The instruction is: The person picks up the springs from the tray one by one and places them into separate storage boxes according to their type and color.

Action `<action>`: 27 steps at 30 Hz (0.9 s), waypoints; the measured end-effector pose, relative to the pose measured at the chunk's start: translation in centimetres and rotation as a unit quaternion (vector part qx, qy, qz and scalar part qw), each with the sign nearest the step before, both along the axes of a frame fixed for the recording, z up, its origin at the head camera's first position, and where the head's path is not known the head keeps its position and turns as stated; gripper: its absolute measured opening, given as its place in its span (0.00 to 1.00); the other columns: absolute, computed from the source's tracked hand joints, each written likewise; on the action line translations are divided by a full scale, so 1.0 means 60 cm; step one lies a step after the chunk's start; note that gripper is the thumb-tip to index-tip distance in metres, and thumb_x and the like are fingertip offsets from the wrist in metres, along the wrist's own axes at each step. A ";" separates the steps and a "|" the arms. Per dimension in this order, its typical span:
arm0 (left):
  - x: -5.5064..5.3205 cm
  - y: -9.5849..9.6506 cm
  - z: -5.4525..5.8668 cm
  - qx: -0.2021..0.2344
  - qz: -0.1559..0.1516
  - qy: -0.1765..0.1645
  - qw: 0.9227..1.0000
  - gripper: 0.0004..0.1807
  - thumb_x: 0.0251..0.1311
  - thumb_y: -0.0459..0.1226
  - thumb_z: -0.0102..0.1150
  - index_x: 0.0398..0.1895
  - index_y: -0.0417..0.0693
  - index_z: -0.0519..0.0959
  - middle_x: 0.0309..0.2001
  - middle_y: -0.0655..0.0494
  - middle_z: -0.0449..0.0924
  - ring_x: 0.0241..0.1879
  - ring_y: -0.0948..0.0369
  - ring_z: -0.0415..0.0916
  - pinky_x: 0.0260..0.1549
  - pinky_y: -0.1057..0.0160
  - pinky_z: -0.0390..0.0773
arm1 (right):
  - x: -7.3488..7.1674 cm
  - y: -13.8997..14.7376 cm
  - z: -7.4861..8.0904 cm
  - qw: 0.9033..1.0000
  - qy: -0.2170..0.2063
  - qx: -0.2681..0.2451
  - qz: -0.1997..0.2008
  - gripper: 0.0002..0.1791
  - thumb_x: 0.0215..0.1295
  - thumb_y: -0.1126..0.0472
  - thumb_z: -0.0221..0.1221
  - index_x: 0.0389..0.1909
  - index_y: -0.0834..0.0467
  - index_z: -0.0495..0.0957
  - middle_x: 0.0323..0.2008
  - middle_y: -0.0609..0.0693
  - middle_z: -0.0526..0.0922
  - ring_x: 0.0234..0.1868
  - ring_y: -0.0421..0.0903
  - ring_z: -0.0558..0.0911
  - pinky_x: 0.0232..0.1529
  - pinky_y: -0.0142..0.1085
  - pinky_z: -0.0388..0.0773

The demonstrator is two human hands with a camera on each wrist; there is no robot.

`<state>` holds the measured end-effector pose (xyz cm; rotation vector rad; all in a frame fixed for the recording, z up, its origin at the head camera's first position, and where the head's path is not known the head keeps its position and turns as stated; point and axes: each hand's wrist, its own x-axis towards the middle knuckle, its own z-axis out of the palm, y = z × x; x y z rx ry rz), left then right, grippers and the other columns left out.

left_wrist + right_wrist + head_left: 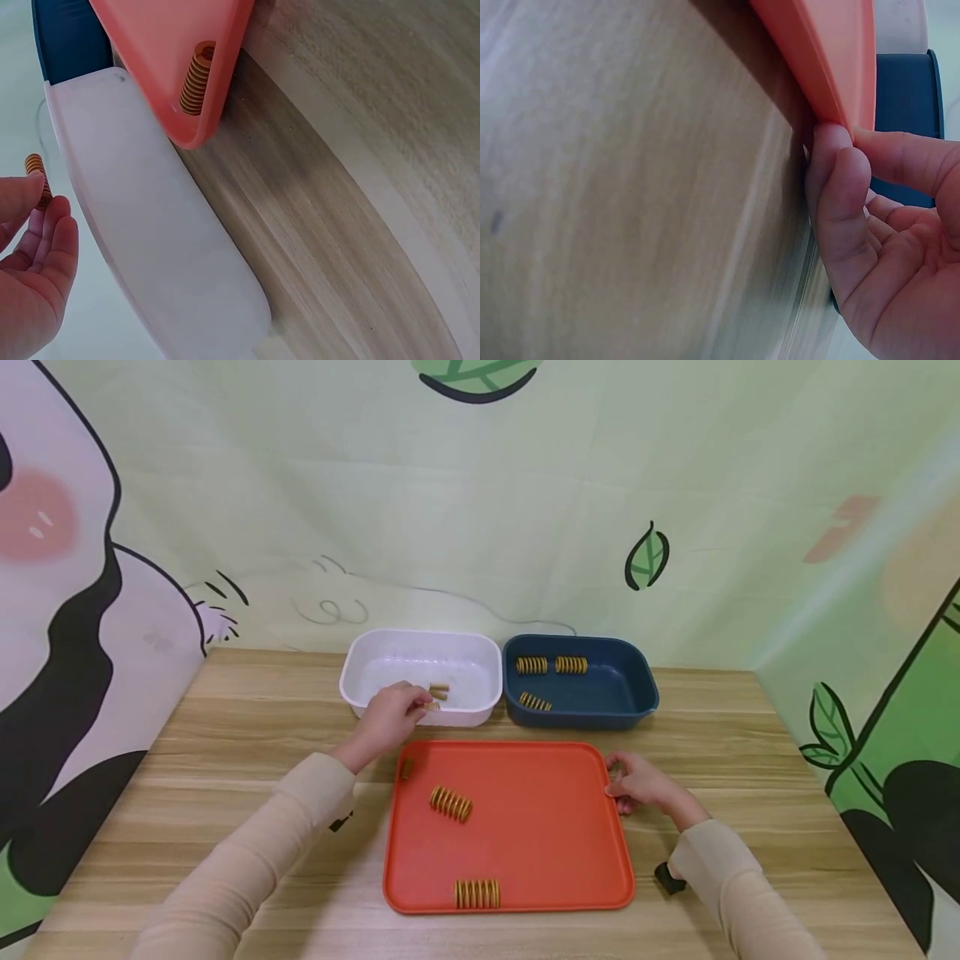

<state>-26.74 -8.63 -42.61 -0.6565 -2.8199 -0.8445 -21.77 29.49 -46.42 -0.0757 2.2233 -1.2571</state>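
Note:
Over the front of the white bin [367, 672], my left hand [392, 717] pinches a small golden coil spring [43, 187] between thumb and fingers. Two small springs [438, 692] lie inside that bin. My right hand [639, 782] grips the right rim of the red tray [540, 827], with the thumb and index finger on the edge in the right wrist view. On the tray, one small spring [407, 768] sits in the far left corner. A large spring [451, 805] lies left of the middle and another large spring [477, 894] lies along the near rim.
A dark blue bin [618, 689] stands right beside the white one, with three large springs [572, 665] inside. Both bins are on the wooden table [262, 710] behind the tray, close to a printed cloth backdrop [480, 527].

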 end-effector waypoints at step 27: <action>-0.024 0.008 -0.012 0.005 0.023 -0.009 1.000 0.08 0.52 0.30 0.56 0.36 0.39 0.79 0.33 0.46 0.77 0.33 0.53 0.73 0.37 0.56 0.73 | -0.001 0.001 0.000 1.000 0.004 -0.001 0.002 0.19 0.54 0.73 0.51 0.46 0.73 0.58 0.13 0.51 0.72 0.11 0.39 0.71 0.15 0.30 0.72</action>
